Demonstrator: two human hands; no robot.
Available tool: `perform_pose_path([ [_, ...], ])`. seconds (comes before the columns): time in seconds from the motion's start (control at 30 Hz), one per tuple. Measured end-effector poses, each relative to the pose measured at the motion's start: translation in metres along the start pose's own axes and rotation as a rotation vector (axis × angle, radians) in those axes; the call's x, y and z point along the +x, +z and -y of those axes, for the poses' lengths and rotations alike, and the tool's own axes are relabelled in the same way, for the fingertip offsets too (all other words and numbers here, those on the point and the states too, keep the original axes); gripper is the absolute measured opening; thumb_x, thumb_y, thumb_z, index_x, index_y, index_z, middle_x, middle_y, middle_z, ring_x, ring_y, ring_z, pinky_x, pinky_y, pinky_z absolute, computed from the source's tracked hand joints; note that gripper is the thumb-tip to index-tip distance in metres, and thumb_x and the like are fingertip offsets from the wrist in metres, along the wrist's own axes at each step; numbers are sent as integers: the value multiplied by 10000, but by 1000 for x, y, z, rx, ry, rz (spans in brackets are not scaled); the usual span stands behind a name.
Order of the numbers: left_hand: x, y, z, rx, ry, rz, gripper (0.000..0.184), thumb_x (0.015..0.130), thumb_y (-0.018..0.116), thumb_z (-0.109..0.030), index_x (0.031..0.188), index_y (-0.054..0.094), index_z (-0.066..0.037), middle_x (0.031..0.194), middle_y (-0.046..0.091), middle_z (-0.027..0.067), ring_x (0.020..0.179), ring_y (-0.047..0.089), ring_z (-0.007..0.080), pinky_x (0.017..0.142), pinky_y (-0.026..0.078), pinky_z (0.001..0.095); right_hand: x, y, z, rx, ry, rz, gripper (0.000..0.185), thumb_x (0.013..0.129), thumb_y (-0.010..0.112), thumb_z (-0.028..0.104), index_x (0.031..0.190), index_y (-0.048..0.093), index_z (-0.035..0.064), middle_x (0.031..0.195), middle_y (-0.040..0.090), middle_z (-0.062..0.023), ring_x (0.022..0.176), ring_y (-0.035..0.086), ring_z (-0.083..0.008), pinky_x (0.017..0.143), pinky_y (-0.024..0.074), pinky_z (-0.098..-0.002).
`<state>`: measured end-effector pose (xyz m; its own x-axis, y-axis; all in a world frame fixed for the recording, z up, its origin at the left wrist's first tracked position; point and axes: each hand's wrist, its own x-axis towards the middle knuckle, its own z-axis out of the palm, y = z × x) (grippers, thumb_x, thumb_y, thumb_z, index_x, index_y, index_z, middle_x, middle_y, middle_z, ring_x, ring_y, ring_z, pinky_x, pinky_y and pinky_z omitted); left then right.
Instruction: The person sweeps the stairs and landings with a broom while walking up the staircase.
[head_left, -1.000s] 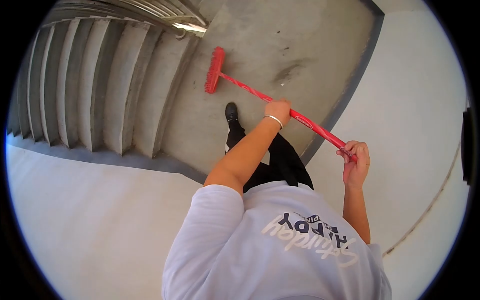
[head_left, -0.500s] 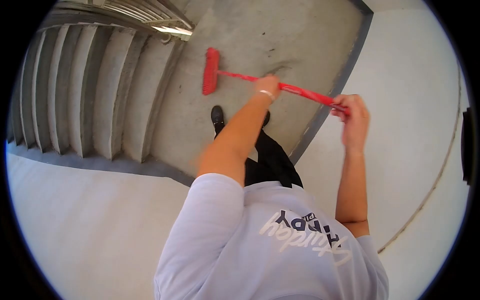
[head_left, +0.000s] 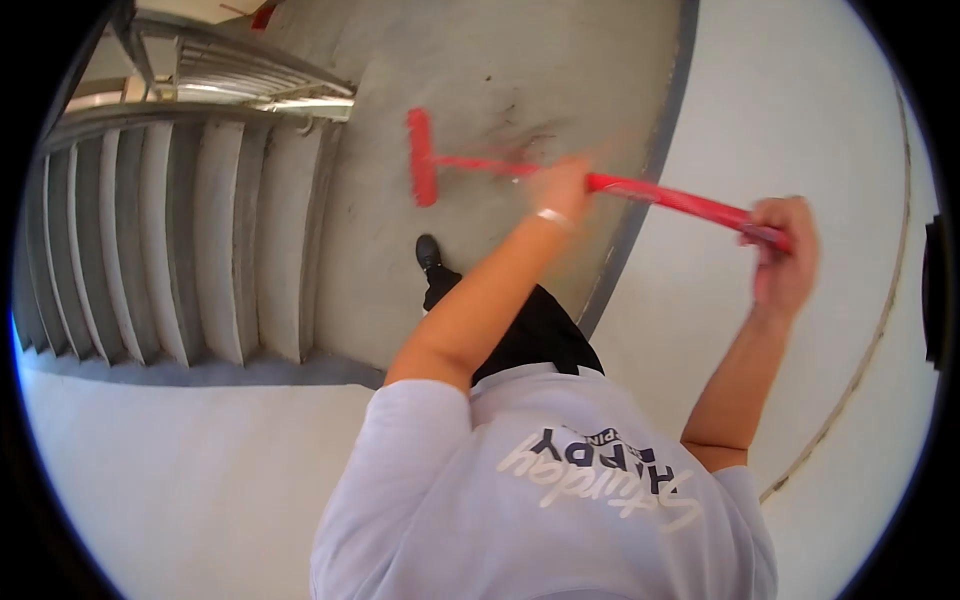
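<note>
A red broom (head_left: 423, 158) is grasped in the curled fingers of left hand (head_left: 560, 190) and right hand (head_left: 786, 250), its head near the stairs (head_left: 280, 240). Sweeping appears unfinished, with dark marks (head_left: 530, 138) seen on the landing (head_left: 570, 55).

Grey floor (head_left: 585, 70) — white wall (head_left: 790, 130) — stairs (head_left: 190, 240), railing (head_left: 255, 75).

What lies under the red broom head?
Grey floor shows around the broom head; whatever is directly beneath it is covered, and contact with the floor is unclear.
</note>
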<state>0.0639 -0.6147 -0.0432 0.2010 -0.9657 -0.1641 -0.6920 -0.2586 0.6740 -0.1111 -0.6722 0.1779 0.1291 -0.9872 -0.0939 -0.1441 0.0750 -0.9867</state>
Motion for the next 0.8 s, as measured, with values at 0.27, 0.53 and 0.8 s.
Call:
perform_pose_path([
  [0.27, -118, 47, 128, 149, -402, 179, 181, 746, 618, -237, 863, 621, -98, 943, 613, 146, 863, 596, 343, 729, 479, 436, -43, 49, -138, 184, 641, 246, 200, 859, 481, 162, 791, 587, 7, 888, 632, -91, 692, 573, -119, 595, 494, -259],
  [0.53, -44, 86, 56, 2, -411, 226, 280, 787, 614, -361, 875, 651, -97, 975, 612, 172, 902, 581, 372, 785, 465, 443, 24, 29, -73, -162, 325, 427, 178, 818, 509, 128, 755, 625, 9, 753, 626, -44, 753, 575, -104, 632, 464, -250],
  [0.8, 46, 32, -26, -210, -194, -27, 204, 785, 603, -275, 824, 622, -75, 902, 601, 169, 823, 593, 371, 697, 483, 451, 47, 31, 37, -341, -47, 339, 150, 808, 502, 91, 744, 603, -1, 744, 601, -40, 613, 491, -95, 531, 365, -214],
])
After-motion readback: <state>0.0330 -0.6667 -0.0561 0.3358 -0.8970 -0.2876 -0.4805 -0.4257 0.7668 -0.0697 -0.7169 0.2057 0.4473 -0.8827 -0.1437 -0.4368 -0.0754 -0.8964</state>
